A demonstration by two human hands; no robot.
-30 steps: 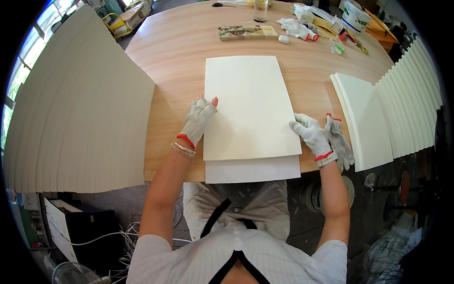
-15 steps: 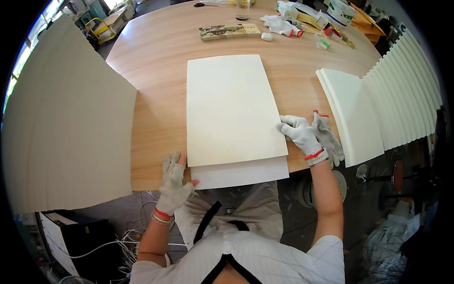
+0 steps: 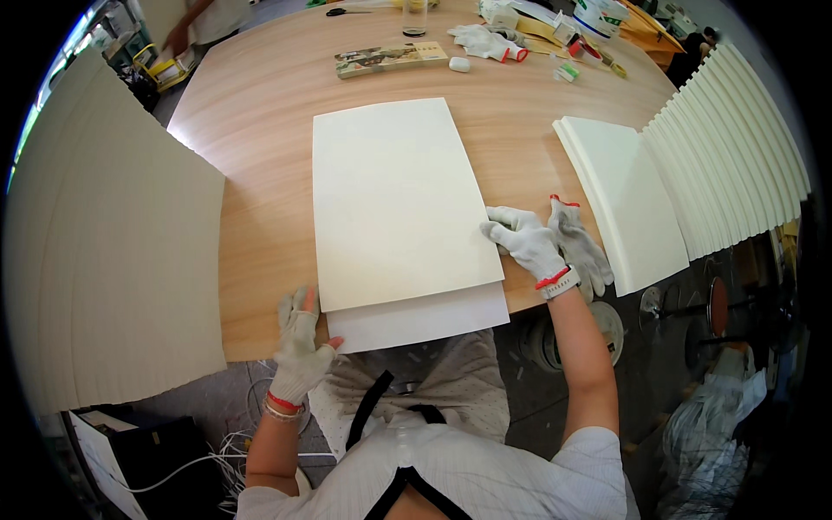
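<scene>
A large cream sheet of board point(image 3: 399, 199) lies before me, over a white sheet point(image 3: 425, 317) whose near strip sticks out below it. My left hand point(image 3: 302, 342), in a pale glove with bare thumb and finger tips, rests at the near left corner. Its fingers are spread along the left edge, and the thumb touches the white sheet's corner. My right hand point(image 3: 524, 238), in a white glove with a red cuff, has its fingers bent and closed at the cream board's right edge. What lies beneath those fingers is partly hidden.
A loose glove point(image 3: 579, 247) lies beside my right hand. Tall stacks of cream sheets stand at left point(image 3: 113, 234) and right point(image 3: 728, 156), with a lower pile point(image 3: 628, 199) inward. Farther back are a box point(image 3: 390, 59), a glass point(image 3: 414, 17), scissors point(image 3: 347, 12) and more gloves point(image 3: 485, 42).
The whole scene has shifted left in view as the head moved. Both hands keep their places at the sheets. A person's arm and clothing have appeared at the far left.
</scene>
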